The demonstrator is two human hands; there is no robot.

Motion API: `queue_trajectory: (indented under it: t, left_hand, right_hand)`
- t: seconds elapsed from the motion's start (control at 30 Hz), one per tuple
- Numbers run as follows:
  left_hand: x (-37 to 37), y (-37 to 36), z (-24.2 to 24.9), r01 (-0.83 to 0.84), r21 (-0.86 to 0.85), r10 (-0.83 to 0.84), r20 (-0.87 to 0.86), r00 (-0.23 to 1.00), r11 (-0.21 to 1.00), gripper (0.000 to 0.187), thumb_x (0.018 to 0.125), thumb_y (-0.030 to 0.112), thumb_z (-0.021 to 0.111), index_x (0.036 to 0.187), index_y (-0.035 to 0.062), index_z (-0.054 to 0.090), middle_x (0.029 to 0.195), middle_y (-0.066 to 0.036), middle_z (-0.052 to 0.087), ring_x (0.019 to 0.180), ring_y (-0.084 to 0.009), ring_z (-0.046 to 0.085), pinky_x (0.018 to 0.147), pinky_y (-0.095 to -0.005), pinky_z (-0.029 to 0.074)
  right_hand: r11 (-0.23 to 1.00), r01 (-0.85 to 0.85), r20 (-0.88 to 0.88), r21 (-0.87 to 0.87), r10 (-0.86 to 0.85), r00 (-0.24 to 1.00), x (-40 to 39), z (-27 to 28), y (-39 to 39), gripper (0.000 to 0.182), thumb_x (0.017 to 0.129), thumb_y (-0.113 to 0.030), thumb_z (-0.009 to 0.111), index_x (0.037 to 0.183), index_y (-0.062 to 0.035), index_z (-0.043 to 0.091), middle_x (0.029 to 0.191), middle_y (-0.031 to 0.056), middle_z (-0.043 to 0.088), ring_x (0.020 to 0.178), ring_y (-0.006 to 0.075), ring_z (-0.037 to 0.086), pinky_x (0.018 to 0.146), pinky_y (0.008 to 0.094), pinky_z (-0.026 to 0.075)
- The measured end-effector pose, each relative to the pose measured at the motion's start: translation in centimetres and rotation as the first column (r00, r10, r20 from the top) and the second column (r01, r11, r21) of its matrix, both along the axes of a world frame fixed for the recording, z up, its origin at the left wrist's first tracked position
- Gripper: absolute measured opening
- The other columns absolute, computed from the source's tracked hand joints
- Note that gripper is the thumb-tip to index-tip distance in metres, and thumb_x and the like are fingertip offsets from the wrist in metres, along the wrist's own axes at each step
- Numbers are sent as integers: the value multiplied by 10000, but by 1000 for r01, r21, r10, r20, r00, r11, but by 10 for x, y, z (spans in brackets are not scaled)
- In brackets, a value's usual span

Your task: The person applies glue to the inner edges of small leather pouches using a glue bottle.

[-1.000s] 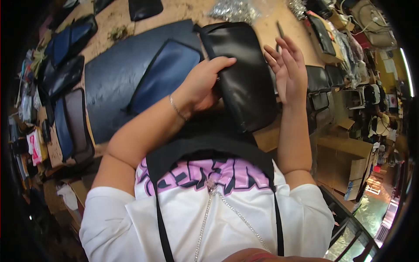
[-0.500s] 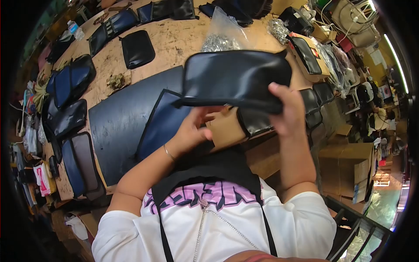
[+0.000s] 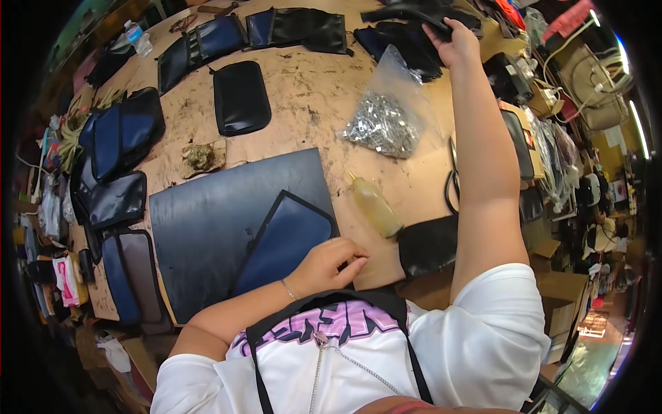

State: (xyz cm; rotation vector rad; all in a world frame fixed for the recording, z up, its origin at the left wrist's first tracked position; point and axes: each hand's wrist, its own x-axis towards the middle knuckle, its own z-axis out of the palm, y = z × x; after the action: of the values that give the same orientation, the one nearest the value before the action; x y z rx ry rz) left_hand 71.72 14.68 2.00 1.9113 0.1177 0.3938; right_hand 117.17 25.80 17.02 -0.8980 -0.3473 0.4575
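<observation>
My right hand (image 3: 452, 43) is stretched far out to the table's back right, its fingers closed on the near edge of a black pouch (image 3: 420, 12). Beneath and beside that pouch lie other dark pouches (image 3: 400, 45). My left hand (image 3: 334, 265) rests near the table's front edge with its fingers curled and nothing visible in them. Just left of it, a blue pouch (image 3: 286, 234) with black trim lies on a large black board (image 3: 200, 221). A black piece (image 3: 429, 245) lies to the right of my left hand.
On the wooden table (image 3: 303, 103) are a bag of metal pieces (image 3: 386, 117), a yellowish bottle (image 3: 376, 205), scissors (image 3: 452, 183), a lone black pouch (image 3: 241, 98) and a brown lump (image 3: 202, 157). More pouches (image 3: 117, 138) pile up at the left. A water bottle (image 3: 138, 38) stands at the back left.
My right hand has carried the black pouch from in front of me to the back right. My left hand has moved down and right, and its fingers have curled. The bottle and scissors now show.
</observation>
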Motion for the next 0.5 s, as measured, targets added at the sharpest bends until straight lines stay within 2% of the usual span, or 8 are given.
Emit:
queue_trajectory:
  t: [0.1, 0.17, 0.23, 0.33, 0.37, 0.4, 0.47, 0.5]
  left_hand:
    - [2, 3, -7, -5, -38, 5, -9, 1000, 999, 79, 893, 102, 685, 945, 44, 675, 903, -95, 681, 843, -266, 659, 760, -347, 510]
    - [5, 5, -7, -28, -78, 31, 37, 999, 997, 80, 888, 102, 688, 914, 32, 660, 852, -107, 653, 800, -278, 644, 726, -357, 510]
    - [5, 5, -6, -41, -102, 46, 43, 998, 994, 85, 884, 95, 692, 885, 25, 644, 817, -116, 634, 771, -288, 635, 697, -369, 506]
    - [6, 6, -6, -45, -116, 50, 43, 998, 992, 89, 885, 95, 692, 879, 24, 640, 804, -117, 628, 763, -291, 631, 690, -371, 502]
    - [6, 6, -7, -47, -115, 53, 50, 997, 992, 89, 883, 95, 692, 879, 23, 638, 801, -117, 626, 758, -293, 629, 687, -372, 501]
    - [6, 6, -7, -50, -114, 57, 56, 997, 992, 90, 881, 94, 692, 878, 23, 637, 797, -117, 624, 753, -295, 627, 684, -373, 500]
    - [5, 6, -6, -57, -103, 64, 63, 996, 993, 90, 875, 92, 693, 873, 24, 636, 790, -118, 620, 744, -298, 624, 678, -375, 498]
    - [4, 7, -6, -57, -93, 63, 62, 996, 994, 89, 871, 91, 694, 869, 24, 635, 786, -119, 617, 741, -300, 623, 674, -376, 497]
  right_hand:
    - [994, 63, -37, -86, -67, 997, 29, -20, 42, 303, 920, 75, 528, 1209, 72, 436, 1223, 240, 537, 1073, 421, 590, 918, 654, 557]
    - [999, 32, -62, -41, -35, 997, 79, -31, 62, 322, 920, 78, 522, 1226, 78, 425, 1253, 244, 522, 1085, 428, 583, 902, 653, 566]
    - [999, 32, -45, -39, -34, 998, 58, -32, 60, 347, 935, 47, 528, 1266, 59, 421, 1278, 239, 518, 1116, 436, 569, 894, 648, 571]
    - [979, 52, -89, -195, -71, 994, 70, -68, 52, 305, 938, -1, 566, 1229, 36, 485, 1207, 226, 552, 1124, 421, 578, 910, 665, 543]
    - [936, 114, -102, -334, -156, 982, 64, -78, 45, 409, 940, -111, 623, 1307, 6, 484, 1322, 212, 543, 1193, 418, 553, 977, 709, 438]
    - [843, 63, -115, -534, -146, 983, 67, -85, 37, 544, 919, -223, 676, 1385, -37, 464, 1407, 195, 518, 1246, 398, 530, 1015, 715, 364]
    - [708, 195, -126, -679, -374, 919, 77, -85, 22, 613, 895, -306, 695, 1405, -57, 463, 1432, 183, 505, 1258, 392, 524, 1034, 690, 358]
    - [777, 228, -83, -586, -338, 938, 99, -91, 15, 516, 928, -295, 653, 1357, -53, 498, 1385, 158, 556, 1275, 365, 523, 1070, 621, 371]
